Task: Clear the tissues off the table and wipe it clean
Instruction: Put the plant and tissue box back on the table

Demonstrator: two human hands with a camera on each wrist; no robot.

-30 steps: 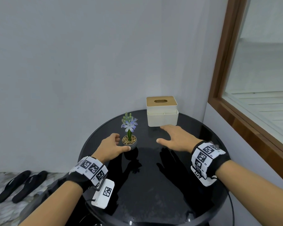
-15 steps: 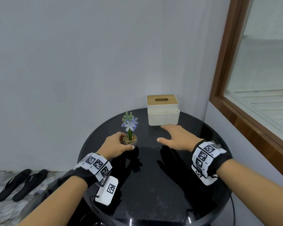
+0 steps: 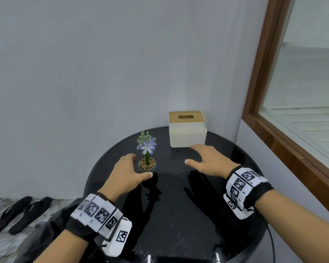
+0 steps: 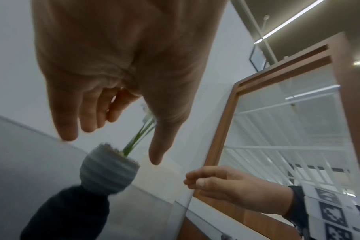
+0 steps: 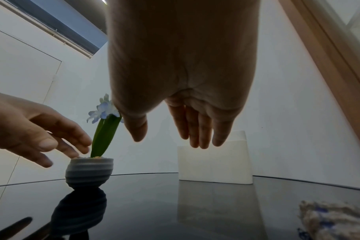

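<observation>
No loose tissue shows on the round black glossy table. A white tissue box with a wooden slotted lid stands at the back; its white wall also shows in the right wrist view. My right hand hovers just in front of it, open, palm down, holding nothing. A small grey ribbed pot with a blue flower stands left of centre. My left hand is spread around the pot, thumb in front and fingers over its left rim, not closed on it.
A blurred beige and blue crumpled thing lies on the table near my right wrist. Grey walls close off the back, and a wood-framed window stands at the right. Black sandals lie on the floor at the left.
My left hand has moved forward and now brackets the flower pot. My right hand has stayed almost still in front of the tissue box.
</observation>
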